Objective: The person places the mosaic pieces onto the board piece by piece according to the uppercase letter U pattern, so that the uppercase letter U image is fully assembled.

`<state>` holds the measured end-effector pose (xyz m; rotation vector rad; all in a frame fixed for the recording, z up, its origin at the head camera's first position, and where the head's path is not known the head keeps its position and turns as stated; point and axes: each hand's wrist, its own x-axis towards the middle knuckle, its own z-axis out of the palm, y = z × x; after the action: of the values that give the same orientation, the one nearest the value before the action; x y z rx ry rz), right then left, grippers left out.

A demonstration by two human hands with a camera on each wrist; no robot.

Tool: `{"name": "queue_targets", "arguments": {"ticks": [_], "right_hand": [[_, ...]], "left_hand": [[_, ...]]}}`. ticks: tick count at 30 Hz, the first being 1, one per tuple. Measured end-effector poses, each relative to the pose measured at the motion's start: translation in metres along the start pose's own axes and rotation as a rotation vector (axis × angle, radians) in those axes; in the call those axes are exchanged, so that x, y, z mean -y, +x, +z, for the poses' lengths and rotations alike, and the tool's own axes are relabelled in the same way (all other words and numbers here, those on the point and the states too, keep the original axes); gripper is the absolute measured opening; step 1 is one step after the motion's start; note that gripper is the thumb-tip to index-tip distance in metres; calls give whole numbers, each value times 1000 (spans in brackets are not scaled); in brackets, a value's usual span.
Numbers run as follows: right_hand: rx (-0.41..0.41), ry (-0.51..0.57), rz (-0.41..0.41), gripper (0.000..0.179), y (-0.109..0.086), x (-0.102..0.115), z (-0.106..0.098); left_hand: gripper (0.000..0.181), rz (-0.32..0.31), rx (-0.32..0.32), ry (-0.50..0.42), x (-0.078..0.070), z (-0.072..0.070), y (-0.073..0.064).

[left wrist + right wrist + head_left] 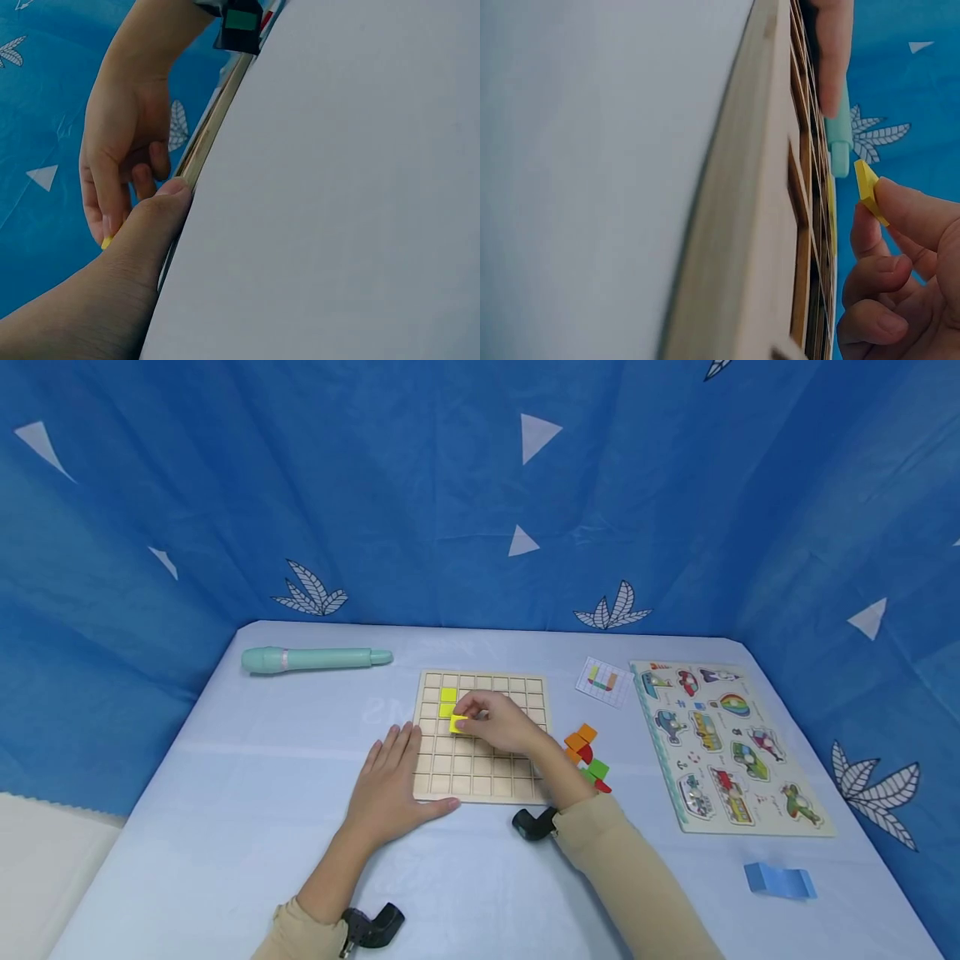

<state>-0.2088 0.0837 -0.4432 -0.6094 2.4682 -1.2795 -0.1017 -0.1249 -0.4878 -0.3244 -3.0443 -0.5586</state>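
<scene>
A wooden grid board point(480, 789) lies on the table, with two yellow squares point(447, 695) set one below the other near its upper left. My right hand point(498, 720) is over the board and pinches a yellow square tile point(868, 191) between thumb and index finger, just below those two. In the right wrist view that tile is tilted and held off the board. My left hand point(390, 789) lies flat with fingers straight, touching the board's left edge and lower left corner. The thumb point(154, 217) rests along the board's edge in the left wrist view.
Orange, red and green pieces point(585, 752) lie in a loose pile right of the board, partly behind my right forearm. Beyond them are a pattern card point(603, 682) and a picture puzzle board point(731, 747). A mint-green tube point(322, 659) lies back left; a blue strip point(780, 881), front right.
</scene>
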Motion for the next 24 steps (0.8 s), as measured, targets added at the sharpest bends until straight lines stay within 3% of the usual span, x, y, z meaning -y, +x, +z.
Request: {"name": "queue_targets", "arguments": {"ticks": [24], "right_hand": [[-27,-75,-4,10,9,8,19]], "left_hand": [[128,7,-4,10,-1,-2,0]]}}
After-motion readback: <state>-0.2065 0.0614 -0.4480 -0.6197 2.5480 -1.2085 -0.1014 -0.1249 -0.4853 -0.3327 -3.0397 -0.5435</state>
